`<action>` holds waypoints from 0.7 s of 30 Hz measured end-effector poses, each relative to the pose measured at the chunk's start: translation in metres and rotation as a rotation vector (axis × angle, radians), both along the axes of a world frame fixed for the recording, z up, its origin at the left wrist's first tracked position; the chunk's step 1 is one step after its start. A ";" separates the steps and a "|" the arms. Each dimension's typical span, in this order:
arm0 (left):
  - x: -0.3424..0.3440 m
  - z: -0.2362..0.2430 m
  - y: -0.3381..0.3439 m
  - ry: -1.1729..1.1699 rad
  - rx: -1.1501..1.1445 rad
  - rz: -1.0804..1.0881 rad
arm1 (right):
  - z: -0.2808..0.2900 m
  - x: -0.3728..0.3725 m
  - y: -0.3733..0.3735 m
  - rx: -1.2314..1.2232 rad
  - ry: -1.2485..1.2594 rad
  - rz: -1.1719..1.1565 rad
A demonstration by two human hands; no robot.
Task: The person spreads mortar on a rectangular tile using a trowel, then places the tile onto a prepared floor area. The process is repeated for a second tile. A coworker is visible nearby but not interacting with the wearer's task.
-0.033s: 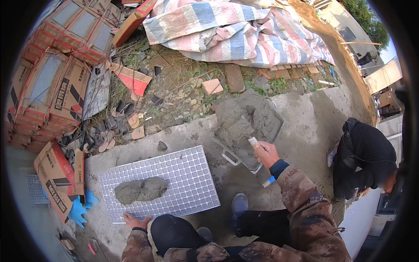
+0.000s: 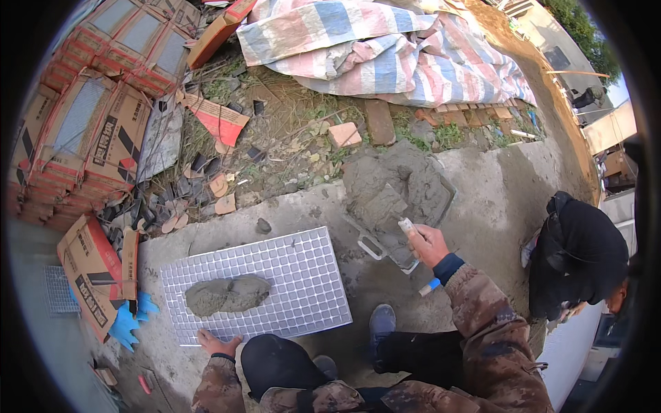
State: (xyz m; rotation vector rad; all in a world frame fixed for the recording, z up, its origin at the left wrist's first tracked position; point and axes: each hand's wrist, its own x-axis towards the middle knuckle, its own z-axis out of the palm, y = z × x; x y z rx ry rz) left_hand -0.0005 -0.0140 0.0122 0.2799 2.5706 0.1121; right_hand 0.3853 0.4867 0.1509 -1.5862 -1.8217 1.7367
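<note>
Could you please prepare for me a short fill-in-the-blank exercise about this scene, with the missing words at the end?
1. The right hand holds the trowel by its ____, not by its blade.
2. The left hand is at the edge of the tile, where the lump of cement lies nearer to the ____ end than to the right end.
3. Besides white and pink, the striped sheet shows the colour ____.

Missing words: handle; left; blue.

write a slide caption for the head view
Right hand holding a trowel at grey mortar, left hand at the edge of a gridded panel topped with more mortar.
</note>
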 end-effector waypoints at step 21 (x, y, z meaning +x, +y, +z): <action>0.004 0.021 0.011 0.074 0.046 0.021 | 0.000 -0.155 -0.104 0.095 -0.023 0.916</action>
